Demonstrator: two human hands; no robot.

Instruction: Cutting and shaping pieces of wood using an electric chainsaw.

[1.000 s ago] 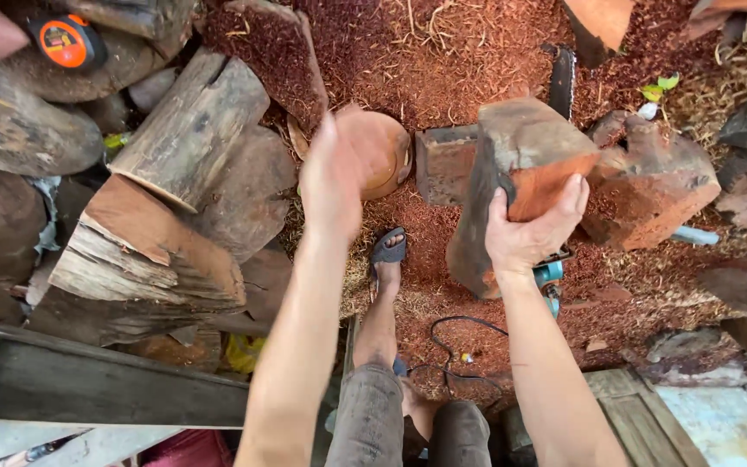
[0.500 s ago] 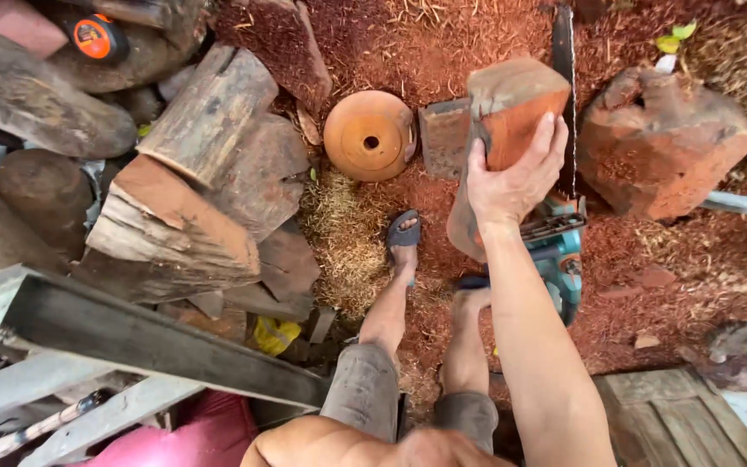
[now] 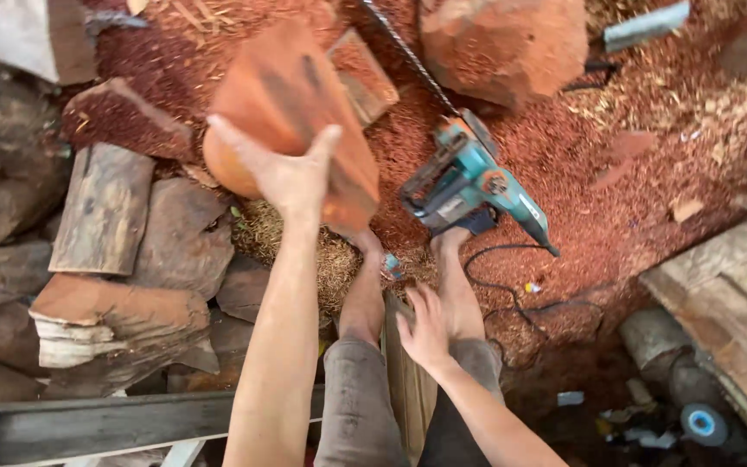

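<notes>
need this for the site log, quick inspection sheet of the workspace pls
surface: ground covered in red sawdust and chips
job's things: reddish wood block, blurred, lifted off the ground
clutter: cut logs piled at left; large red chunk; electric chainsaw lying by the feet
hands: left hand grips the block; right hand open, holding nothing, near a plank
cables: black cord looping from the chainsaw
surroundings: wooden boards at right, grey beam below

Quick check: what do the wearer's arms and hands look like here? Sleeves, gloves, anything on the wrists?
Both arms are bare up to the frame edge, with no sleeves in view. The left hand and right hand have no gloves. No watch, band or ring shows on either wrist or on the visible fingers. Grey knee-length shorts are worn below.
</notes>
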